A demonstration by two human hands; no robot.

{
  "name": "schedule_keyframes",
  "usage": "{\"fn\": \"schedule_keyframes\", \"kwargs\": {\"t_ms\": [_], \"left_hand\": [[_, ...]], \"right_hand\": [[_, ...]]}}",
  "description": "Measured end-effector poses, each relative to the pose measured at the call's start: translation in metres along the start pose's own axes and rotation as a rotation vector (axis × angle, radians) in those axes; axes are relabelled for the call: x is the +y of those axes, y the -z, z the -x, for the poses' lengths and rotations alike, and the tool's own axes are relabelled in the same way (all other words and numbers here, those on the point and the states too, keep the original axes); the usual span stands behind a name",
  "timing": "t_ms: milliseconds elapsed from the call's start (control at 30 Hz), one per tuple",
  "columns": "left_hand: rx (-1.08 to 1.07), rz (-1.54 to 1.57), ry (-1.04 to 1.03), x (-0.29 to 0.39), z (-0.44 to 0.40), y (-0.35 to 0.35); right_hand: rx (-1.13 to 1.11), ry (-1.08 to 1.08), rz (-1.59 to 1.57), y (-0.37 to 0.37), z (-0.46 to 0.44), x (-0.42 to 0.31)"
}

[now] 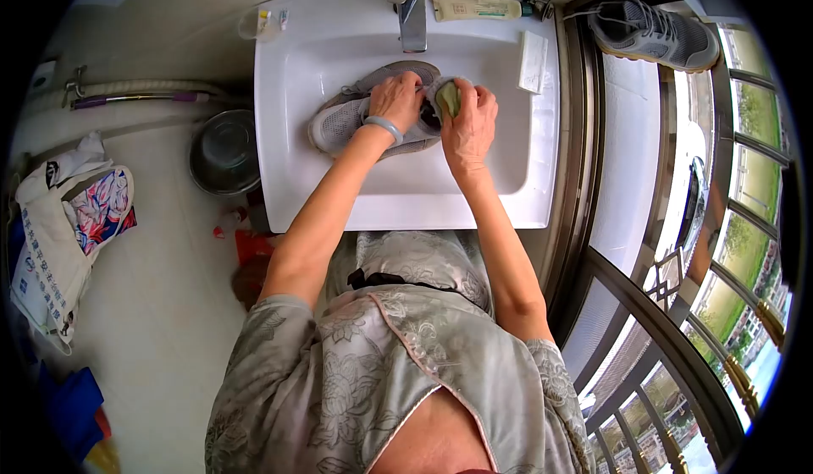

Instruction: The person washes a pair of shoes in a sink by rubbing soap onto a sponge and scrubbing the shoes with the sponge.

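Note:
A pale grey mesh sneaker (335,127) lies on its bottom in the white sink (506,169), its toe pointing left. Behind it is a second grey shoe (373,74), partly covered by my left hand and the first sneaker. My left hand (396,101), with a pale bangle at the wrist, is closed on the upper of the near sneaker around its opening. In my right hand (474,127) is a yellow-green bar of soap (449,99), gripped between thumb and fingers against the sneaker's heel end.
Above the sink stands a metal faucet (412,21). A tube (477,8) lies on the back rim, and a white block (533,62) on the right rim. Another grey sneaker (656,34) rests by the window. To the left are a dark basin (225,152) and a cloth bag (63,237).

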State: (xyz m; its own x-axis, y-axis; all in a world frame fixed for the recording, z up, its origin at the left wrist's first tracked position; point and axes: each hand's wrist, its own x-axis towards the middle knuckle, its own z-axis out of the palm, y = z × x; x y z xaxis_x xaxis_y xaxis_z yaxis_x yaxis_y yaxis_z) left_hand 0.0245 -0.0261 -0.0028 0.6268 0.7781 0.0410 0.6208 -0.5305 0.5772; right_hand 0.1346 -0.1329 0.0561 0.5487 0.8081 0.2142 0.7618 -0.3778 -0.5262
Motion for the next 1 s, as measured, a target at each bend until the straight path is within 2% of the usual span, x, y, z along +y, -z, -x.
{"fn": "schedule_keyframes", "kwargs": {"t_ms": [33, 100, 167, 233, 267, 300, 367, 433, 500, 600, 767, 800, 933, 1000], "left_hand": [[0.02, 0.021, 0.0, -0.002, 0.001, 0.001], [0.047, 0.013, -0.022, -0.008, 0.012, 0.003], [0.065, 0.025, -0.097, -0.016, 0.016, 0.0], [0.094, 0.049, -0.085, -0.016, 0.018, -0.004], [0.084, 0.05, -0.043, -0.019, 0.015, -0.004], [0.077, 0.048, 0.01, -0.021, 0.014, -0.006], [0.02, 0.049, 0.033, -0.014, 0.014, 0.003], [0.212, -0.01, 0.031, 0.003, 0.019, 0.013], [0.253, -0.072, 0.08, 0.011, 0.026, 0.019], [0.201, -0.156, 0.171, -0.003, 0.04, 0.017], [0.114, -0.05, 0.098, -0.028, 0.037, 0.009], [0.106, 0.014, 0.084, -0.03, 0.04, 0.012], [0.143, 0.148, 0.079, -0.03, 0.054, 0.041], [0.037, -0.243, 0.255, -0.018, 0.075, 0.071]], "right_hand": [[-0.093, 0.098, 0.085, -0.01, -0.003, -0.003], [-0.084, 0.17, 0.16, -0.022, 0.005, 0.008], [-0.095, -0.105, 0.115, -0.001, 0.012, 0.032], [-0.198, -0.216, 0.251, 0.011, 0.04, 0.092], [-0.237, -0.196, 0.182, 0.018, 0.053, 0.097], [-0.241, -0.181, 0.193, 0.021, 0.045, 0.094], [-0.077, -0.125, 0.006, 0.03, 0.027, 0.054], [-0.017, 0.033, -0.004, 0.03, -0.001, 0.01], [-0.097, 0.21, 0.054, 0.011, -0.019, -0.01], [-0.169, 0.234, 0.152, -0.018, -0.013, 0.011], [-0.17, 0.102, 0.216, 0.02, 0.024, 0.06], [-0.189, 0.048, 0.231, 0.028, 0.023, 0.058], [-0.114, 0.165, 0.143, 0.036, -0.008, 0.031], [-0.091, 0.265, 0.026, 0.027, -0.02, 0.004]]}}
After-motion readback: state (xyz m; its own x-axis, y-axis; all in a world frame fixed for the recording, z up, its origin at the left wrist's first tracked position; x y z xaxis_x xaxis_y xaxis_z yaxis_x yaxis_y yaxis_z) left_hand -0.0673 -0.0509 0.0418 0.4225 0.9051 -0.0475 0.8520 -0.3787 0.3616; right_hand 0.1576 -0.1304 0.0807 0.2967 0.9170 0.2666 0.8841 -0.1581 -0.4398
